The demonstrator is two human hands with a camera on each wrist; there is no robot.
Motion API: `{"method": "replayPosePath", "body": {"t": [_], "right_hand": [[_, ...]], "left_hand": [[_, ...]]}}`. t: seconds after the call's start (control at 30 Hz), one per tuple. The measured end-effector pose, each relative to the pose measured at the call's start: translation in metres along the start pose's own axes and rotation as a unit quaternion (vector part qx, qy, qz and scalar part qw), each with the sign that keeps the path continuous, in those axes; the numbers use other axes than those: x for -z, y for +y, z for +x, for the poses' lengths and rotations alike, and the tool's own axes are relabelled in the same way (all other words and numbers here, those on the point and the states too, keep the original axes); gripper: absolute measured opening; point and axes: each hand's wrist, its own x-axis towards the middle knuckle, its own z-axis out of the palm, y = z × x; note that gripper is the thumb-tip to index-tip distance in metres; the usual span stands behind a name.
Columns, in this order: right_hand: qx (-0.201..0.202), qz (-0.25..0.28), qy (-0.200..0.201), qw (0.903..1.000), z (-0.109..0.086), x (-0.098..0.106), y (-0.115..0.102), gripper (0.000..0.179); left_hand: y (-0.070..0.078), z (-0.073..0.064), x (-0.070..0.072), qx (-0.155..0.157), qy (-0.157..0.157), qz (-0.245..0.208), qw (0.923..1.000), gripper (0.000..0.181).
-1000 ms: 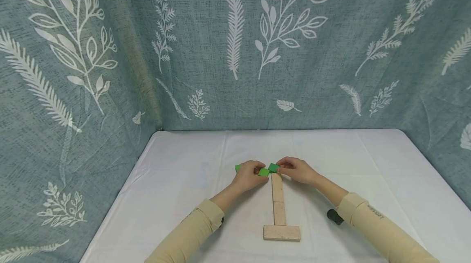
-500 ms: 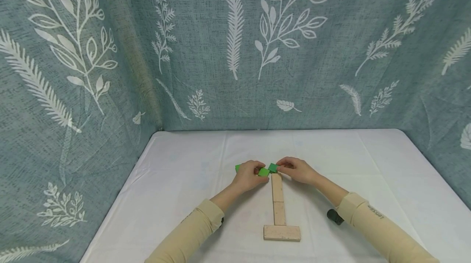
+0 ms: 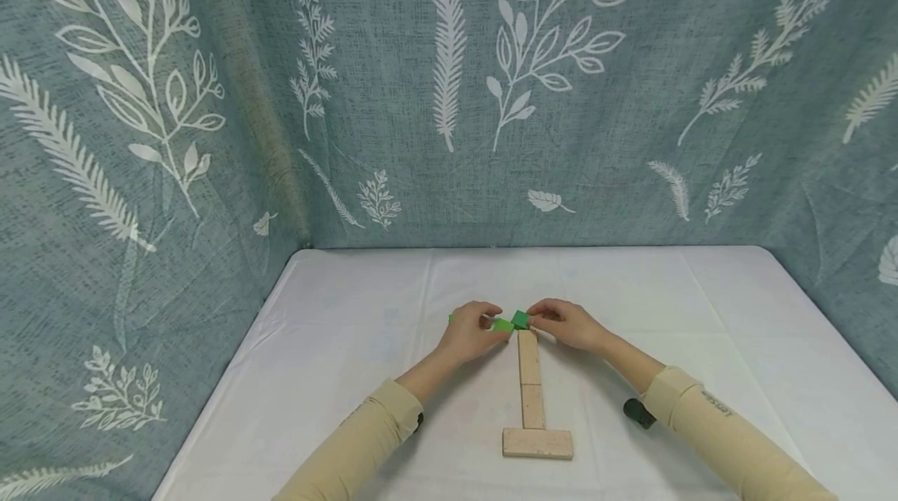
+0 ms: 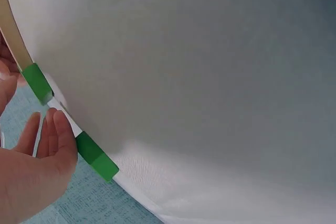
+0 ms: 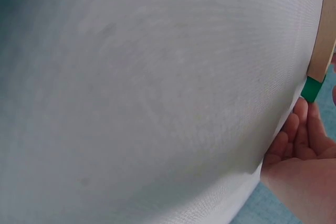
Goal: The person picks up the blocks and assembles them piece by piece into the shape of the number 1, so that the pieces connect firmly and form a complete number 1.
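A light green block [image 3: 503, 325] lies on the table beside the far end of the wooden blocks [image 3: 529, 358]. My left hand [image 3: 471, 333] is around it with fingers spread; in the left wrist view, the fingertips stand apart from the nearer green block [image 4: 37, 83]. To its right, a dark green block [image 3: 520, 319] sits tilted at the end of the wooden row. My right hand [image 3: 570, 326] pinches that block's right side between thumb and finger. The right wrist view shows the fingertips against the dark green block [image 5: 312, 88].
Another green block [image 4: 97, 157] lies left of my left hand, mostly hidden in the head view. A crosswise wooden block [image 3: 537, 443] forms the row's near end. A dark object [image 3: 638, 412] shows by the right sleeve. White cloth [image 3: 337, 376] covers the table; a patterned curtain [image 3: 393, 96] stands behind.
My left hand has loosened from the light green block, its fingers lifting slightly up and to the left. The right hand and dark green block have stayed in place.
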Motion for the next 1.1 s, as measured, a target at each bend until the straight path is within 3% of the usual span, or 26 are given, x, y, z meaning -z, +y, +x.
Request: {"method": "replayPosePath", "body": {"t": [0.33, 0.77, 1.1], "right_hand": [[-0.005, -0.001, 0.0, 1.0, 0.0, 0.0, 0.0, 0.032], [-0.002, -0.006, 0.003, 1.0, -0.001, 0.001, -0.001, 0.033], [0.001, -0.003, -0.002, 1.0, -0.002, 0.002, -0.001, 0.033]], "left_hand": [[-0.003, -0.002, 0.006, -0.024, 0.023, -0.028, 0.9991, 0.023], [-0.014, -0.003, 0.019, -0.063, 0.089, -0.029, 0.9936, 0.01], [-0.021, -0.005, 0.028, -0.054, 0.084, -0.046, 0.9939, 0.013]]}}
